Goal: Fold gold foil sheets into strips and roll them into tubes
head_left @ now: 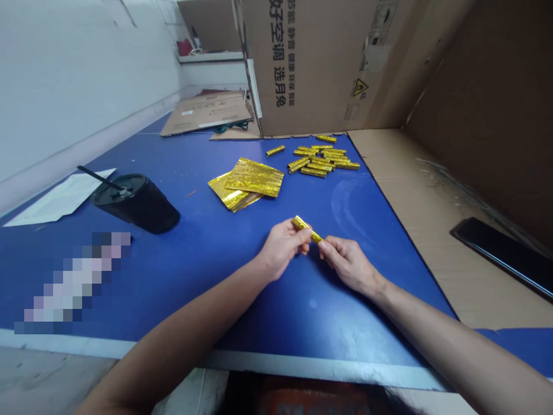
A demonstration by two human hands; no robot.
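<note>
A: Fingers [301,235] of both hands: how are they set?

B: Closed on one rolled gold foil tube [307,228]. Its upper end is gripped by the left hand [280,249], and its lower end is pinched by the right hand [349,264].

A: Where is the tube held?

B: Between the hands, tilted, above the blue surface [185,271].

A: What is shown around it?

B: A stack of gold foil sheets [244,184] is laid flat beyond the left hand. A loose pile of rolled foil tubes [322,160] is placed farther off, before a printed cardboard box [311,63]. A black lidded tumbler [136,203] with a straw stands at left, beside a white paper sheet [60,199]. At right, a black phone [503,253] rests on a cardboard sheet [401,230].
</note>
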